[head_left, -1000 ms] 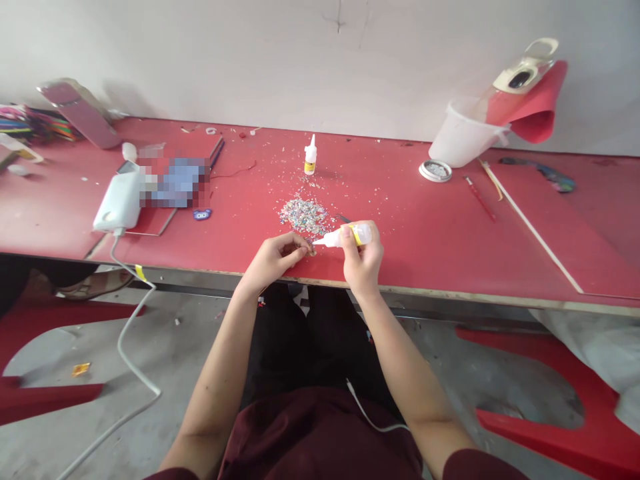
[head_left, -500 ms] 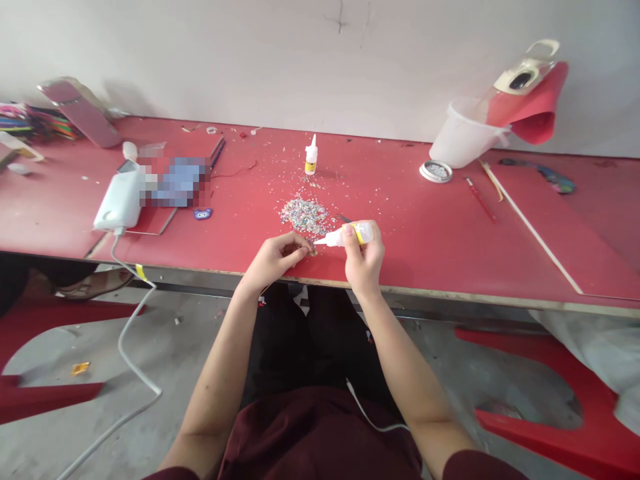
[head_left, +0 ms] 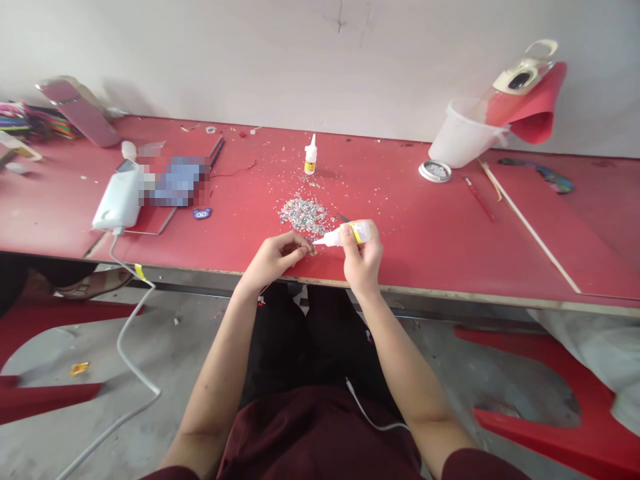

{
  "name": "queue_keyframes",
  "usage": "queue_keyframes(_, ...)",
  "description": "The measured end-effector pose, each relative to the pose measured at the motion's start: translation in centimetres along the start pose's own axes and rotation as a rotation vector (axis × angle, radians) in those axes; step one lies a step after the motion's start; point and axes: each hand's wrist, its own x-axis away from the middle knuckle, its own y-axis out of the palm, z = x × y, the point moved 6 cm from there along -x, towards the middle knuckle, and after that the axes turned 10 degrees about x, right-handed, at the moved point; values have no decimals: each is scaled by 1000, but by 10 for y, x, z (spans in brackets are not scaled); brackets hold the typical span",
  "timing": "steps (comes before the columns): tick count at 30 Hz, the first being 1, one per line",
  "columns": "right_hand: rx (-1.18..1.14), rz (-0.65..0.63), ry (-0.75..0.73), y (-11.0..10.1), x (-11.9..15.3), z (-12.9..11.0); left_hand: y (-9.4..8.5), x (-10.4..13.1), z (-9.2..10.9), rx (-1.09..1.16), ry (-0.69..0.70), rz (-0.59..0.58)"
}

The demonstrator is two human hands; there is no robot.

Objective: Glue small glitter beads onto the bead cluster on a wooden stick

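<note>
My right hand (head_left: 363,259) is wrapped round a white glue bottle (head_left: 334,237) with a yellow label, its nozzle pointing left. The nozzle tip is at the fingertips of my left hand (head_left: 277,259). Those fingers are pinched on a small brownish piece (head_left: 313,251), too small to make out. Just beyond the hands lies a pile of tiny multicoloured bits (head_left: 303,215). A second glue bottle (head_left: 311,157) stands upright behind the pile.
On the red table (head_left: 430,247), a white power bank (head_left: 117,199) with a cable and a pink flask (head_left: 83,113) are at left. At right are a white bucket (head_left: 457,137), a round lid (head_left: 435,171) and a red pen (head_left: 479,199). Red stools flank me.
</note>
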Motion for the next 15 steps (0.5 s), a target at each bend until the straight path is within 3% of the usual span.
queue_keyframes(15,18,-8,-4,1,0,-1,0,0,0,-17,-1,-3)
